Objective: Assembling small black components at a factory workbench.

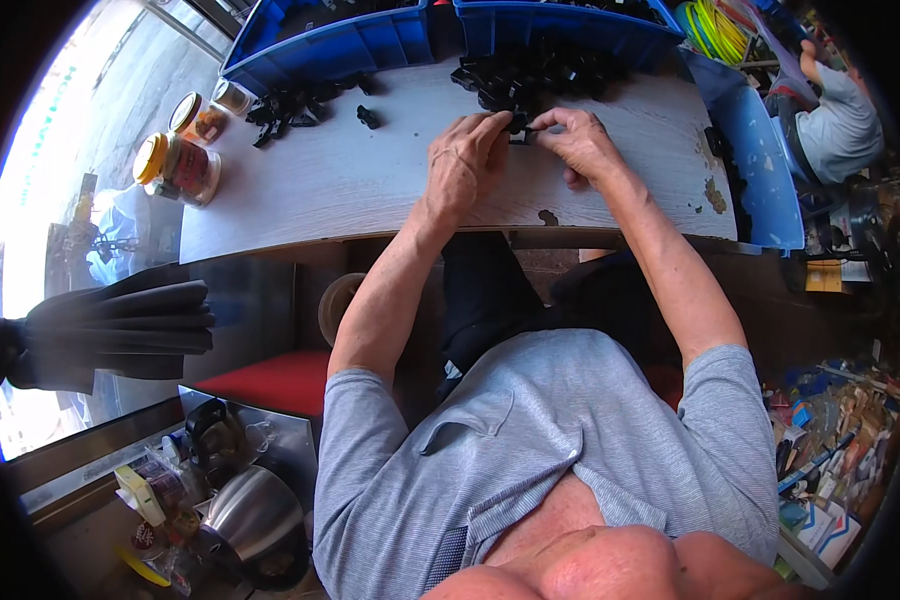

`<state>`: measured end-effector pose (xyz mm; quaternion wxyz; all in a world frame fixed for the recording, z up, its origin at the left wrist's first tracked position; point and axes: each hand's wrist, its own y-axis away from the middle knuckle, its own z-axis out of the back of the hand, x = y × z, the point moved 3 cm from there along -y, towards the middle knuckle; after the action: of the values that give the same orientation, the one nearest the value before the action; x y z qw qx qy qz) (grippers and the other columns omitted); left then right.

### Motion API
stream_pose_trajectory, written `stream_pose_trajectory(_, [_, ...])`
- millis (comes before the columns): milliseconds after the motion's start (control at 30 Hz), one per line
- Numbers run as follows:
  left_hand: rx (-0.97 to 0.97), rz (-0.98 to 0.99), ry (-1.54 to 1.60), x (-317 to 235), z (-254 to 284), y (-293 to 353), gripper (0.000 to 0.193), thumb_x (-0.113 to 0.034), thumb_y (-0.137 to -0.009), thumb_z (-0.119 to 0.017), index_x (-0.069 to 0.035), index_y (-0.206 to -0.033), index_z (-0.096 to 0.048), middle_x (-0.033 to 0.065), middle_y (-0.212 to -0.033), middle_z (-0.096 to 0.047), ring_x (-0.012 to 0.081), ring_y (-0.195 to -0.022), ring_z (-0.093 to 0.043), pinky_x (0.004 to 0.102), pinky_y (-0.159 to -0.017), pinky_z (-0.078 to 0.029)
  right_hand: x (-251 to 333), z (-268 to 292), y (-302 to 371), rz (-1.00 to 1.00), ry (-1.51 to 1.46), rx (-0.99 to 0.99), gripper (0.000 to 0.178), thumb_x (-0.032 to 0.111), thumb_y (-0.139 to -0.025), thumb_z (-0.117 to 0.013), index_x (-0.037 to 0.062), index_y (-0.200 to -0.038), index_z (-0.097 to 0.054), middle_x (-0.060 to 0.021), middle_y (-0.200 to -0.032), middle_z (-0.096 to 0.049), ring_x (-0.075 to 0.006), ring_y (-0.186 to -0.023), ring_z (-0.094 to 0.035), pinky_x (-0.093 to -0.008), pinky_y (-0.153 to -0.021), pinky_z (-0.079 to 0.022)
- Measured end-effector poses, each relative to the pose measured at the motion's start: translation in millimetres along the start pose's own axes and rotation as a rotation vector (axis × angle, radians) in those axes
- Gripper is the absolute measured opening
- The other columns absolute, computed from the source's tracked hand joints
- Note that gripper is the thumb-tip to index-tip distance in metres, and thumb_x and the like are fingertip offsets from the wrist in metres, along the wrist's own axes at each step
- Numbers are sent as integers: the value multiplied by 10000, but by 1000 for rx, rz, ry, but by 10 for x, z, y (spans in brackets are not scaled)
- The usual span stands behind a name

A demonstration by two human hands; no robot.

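My left hand (464,160) is above the pale table, its fingers and thumb closed on a small black part (519,128). From the other side my right hand (582,146) pinches at the same part with thumb and forefinger. The fingers cover much of the part, so its exact kind cannot be told. Just beyond my hands lies a large heap of similar black parts (540,78). To the left is a smaller pile of black parts (292,112), with a single black piece (368,117) lying apart from it.
Two blue bins (335,45) (570,28) line the table's far edge. Jars with yellow lids (185,170) (198,120) stand at the left. A light blue bin (765,170) adjoins the table's right end. Another person (838,125) is at the far right.
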<state>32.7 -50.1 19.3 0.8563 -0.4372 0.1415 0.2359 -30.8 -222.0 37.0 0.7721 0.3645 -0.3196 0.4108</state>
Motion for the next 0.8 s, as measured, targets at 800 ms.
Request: stream_pose_trajectory(800, [215, -127, -25, 41, -150, -97, 303, -57, -878, -676, -94, -1175, -724, 115, -1142, -720, 322, -982, -701, 396, -831, -579, -33, 26, 47, 39, -68, 58, 325, 131, -875, -716, 113, -1197, -673, 1, -663, -575, -92, -430, -451, -276, -403, -386])
